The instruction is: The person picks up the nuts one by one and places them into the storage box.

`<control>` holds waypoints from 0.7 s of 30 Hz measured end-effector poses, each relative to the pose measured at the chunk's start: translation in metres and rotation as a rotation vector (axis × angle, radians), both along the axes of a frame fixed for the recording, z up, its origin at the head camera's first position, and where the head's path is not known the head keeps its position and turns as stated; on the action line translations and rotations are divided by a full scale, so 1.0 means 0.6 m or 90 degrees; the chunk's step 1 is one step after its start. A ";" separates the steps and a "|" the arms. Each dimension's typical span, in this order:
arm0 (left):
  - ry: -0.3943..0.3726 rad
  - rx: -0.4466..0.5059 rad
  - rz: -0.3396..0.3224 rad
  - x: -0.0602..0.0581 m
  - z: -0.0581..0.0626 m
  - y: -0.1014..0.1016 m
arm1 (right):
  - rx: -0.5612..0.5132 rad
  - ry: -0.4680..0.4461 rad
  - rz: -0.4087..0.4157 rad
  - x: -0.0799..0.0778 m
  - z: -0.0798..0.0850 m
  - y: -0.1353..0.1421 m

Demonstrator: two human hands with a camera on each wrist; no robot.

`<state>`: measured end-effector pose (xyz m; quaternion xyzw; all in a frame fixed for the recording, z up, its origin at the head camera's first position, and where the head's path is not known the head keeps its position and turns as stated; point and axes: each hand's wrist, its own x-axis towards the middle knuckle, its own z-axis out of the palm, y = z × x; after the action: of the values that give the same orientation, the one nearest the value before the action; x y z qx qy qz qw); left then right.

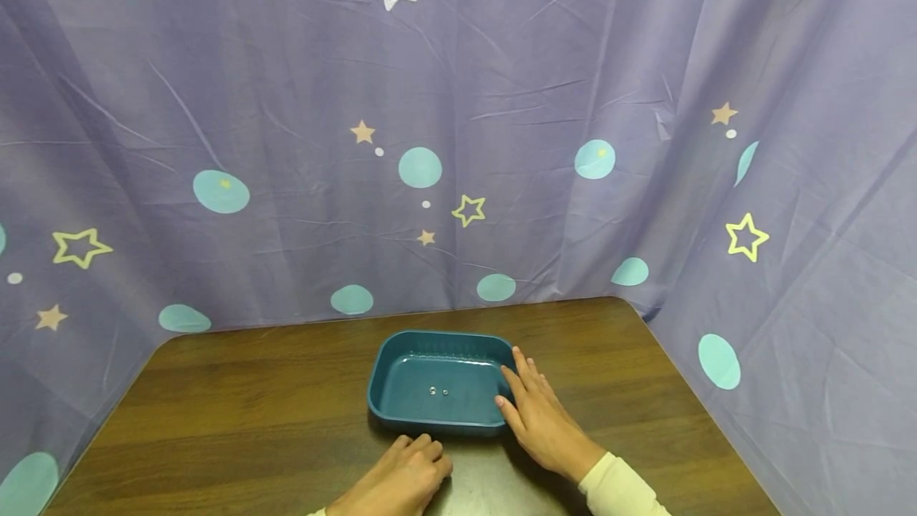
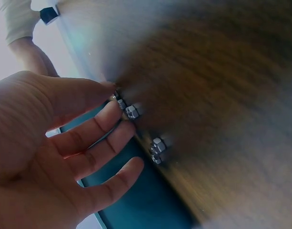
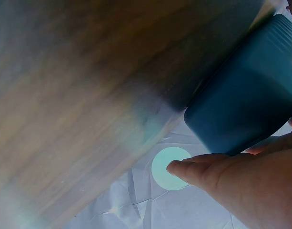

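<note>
A dark teal tray sits on the wooden table, with two small metal nuts on its floor. Just in front of the tray's near side, my left hand is low over the table, palm down, fingers bent. Several hex nuts lie on the tabletop at its fingertips in the left wrist view. The thumb and index finger stand slightly apart around one of them. My right hand rests at the tray's right end, fingers extended across the rim; the right wrist view shows the tray's outer wall beside it.
The brown wooden table has a rounded far edge. Behind it and along both sides hangs a purple curtain printed with stars and dots. A pale sleeve covers the right forearm.
</note>
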<state>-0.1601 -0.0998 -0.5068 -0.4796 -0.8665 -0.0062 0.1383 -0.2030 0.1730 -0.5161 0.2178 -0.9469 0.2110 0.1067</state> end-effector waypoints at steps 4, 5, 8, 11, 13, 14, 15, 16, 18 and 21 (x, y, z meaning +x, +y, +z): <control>0.010 -0.013 0.000 0.000 -0.002 0.004 | 0.000 0.002 0.001 0.001 0.001 0.000; 0.006 -0.015 0.001 0.001 -0.002 0.004 | -0.002 -0.001 0.001 0.002 0.001 0.000; -0.031 -0.016 0.006 0.002 -0.001 0.005 | -0.009 -0.009 0.002 0.003 0.000 0.000; -0.069 -0.016 0.011 0.002 0.001 0.004 | -0.019 -0.011 0.004 0.005 0.000 0.000; -0.059 -0.018 0.009 0.002 0.001 0.004 | -0.022 -0.007 0.005 0.005 -0.001 0.000; -0.050 -0.016 0.008 0.002 0.000 0.004 | -0.022 -0.005 0.004 0.005 -0.001 0.000; -0.042 -0.014 0.007 0.003 0.001 0.005 | -0.023 -0.004 0.004 0.005 -0.001 0.000; -0.036 -0.012 0.007 0.003 0.001 0.005 | -0.022 -0.004 0.003 0.004 -0.001 0.000; -0.007 -0.012 0.002 0.004 0.002 0.007 | -0.018 -0.005 0.002 0.004 -0.002 0.001; 0.017 -0.008 -0.011 0.006 0.008 0.011 | -0.015 -0.006 0.000 0.003 -0.002 0.001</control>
<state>-0.1568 -0.0930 -0.5020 -0.4881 -0.8604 0.0041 0.1465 -0.2012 0.1737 -0.5174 0.2156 -0.9449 0.2231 0.1044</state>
